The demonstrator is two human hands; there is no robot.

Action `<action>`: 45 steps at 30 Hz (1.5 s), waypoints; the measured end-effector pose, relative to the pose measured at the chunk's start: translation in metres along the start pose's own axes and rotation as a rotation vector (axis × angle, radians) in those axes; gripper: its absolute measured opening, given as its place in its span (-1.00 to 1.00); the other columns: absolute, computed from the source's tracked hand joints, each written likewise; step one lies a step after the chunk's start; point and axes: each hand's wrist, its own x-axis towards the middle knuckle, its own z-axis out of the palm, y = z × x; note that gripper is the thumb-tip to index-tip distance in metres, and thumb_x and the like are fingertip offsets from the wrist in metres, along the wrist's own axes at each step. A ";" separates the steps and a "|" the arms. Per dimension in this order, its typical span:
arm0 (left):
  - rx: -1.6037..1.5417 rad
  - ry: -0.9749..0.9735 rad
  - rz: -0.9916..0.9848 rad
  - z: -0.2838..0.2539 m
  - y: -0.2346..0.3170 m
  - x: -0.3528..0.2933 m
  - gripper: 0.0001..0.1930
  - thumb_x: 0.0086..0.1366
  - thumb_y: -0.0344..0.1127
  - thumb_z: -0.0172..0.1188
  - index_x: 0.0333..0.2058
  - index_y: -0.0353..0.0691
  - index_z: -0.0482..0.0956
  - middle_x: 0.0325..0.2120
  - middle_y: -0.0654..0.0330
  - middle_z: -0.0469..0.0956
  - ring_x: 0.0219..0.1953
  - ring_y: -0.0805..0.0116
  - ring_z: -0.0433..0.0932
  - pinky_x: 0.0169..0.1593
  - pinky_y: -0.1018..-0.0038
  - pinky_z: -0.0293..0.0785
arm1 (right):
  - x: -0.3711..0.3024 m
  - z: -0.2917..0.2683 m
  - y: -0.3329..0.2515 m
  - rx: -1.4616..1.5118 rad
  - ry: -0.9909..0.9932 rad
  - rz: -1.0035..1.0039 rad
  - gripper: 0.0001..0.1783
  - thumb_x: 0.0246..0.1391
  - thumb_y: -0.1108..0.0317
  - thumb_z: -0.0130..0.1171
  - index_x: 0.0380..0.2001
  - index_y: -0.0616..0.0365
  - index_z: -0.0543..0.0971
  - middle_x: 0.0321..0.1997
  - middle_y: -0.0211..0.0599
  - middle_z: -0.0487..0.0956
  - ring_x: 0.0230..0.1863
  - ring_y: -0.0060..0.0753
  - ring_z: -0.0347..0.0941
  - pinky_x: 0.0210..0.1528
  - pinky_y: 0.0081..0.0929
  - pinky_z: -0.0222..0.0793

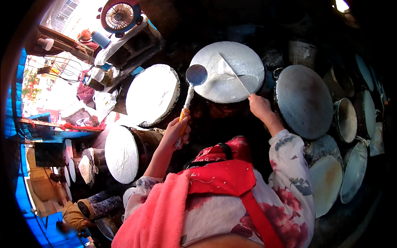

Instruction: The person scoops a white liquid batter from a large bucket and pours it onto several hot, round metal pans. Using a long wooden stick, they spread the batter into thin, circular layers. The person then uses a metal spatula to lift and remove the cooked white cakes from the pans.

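Left hand (177, 131) fingers are wrapped tight round the orange-ish handle of a ladle (191, 84), bowl end up top, batter-smeared shaft, bowl hovering just at the left edge of the round white-coated steaming surface (219, 87) right in front. Can't tell if the bowl is actually touching it or just above.

Right hand (259, 106) fingers closed on the end of a thin flat stick (235, 74), which runs diagonally up-left across that same white round, tip lying on the batter layer w/ a smear mark around it. The round itself is mostly covered white, a bit greyer on the right side.

Further out: another white-covered round (152, 95) to the left, tilted, and a third one (121, 153) lower left, also white. To the right a bare grey round (304, 101), no batter on it afaict, plus more drum-like ones (346, 120) along the right rim, some w/ pale or yellowish tops.

Person is wearing a floral-print top w/ a red strap (258, 219) across and a pink cloth (159, 215) in front. Top left a small fan (119, 15) in bright daylight. Lower left someone else's patterned sleeve and gloved hand (73, 214), well apart from all this.
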 end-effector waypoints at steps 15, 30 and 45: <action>0.339 0.065 0.019 0.028 0.028 0.053 -0.75 0.32 -0.17 -0.01 -0.14 -0.18 0.31 -0.63 0.31 0.35 -0.77 0.54 0.29 -0.73 0.60 0.22 | -0.053 0.031 0.026 0.072 0.130 0.239 -0.79 0.15 0.27 -0.11 -0.37 0.16 0.44 -0.45 0.03 0.57 -0.36 0.08 0.52 -0.33 0.00 0.41; 0.055 -0.015 -0.084 0.054 0.036 0.053 -0.73 0.33 -0.18 0.00 -0.10 -0.18 0.29 -0.61 0.31 0.32 -0.73 0.58 0.24 -0.70 0.64 0.20 | -0.039 0.069 -0.070 0.268 0.003 0.185 -0.70 0.17 0.19 -0.12 -0.39 0.21 0.44 -0.42 0.08 0.56 -0.34 0.14 0.51 -0.29 -0.01 0.42; -0.747 -0.295 -0.044 -0.024 0.035 0.031 -0.70 0.36 -0.18 -0.08 -0.06 -0.27 0.29 -0.67 0.37 0.20 -0.75 0.60 0.16 -0.67 0.66 0.10 | -0.033 0.010 -0.119 0.198 0.312 -0.171 -0.77 0.18 0.24 -0.11 -0.46 0.14 0.37 -0.66 -0.02 0.49 -0.60 0.10 0.46 -0.58 -0.04 0.35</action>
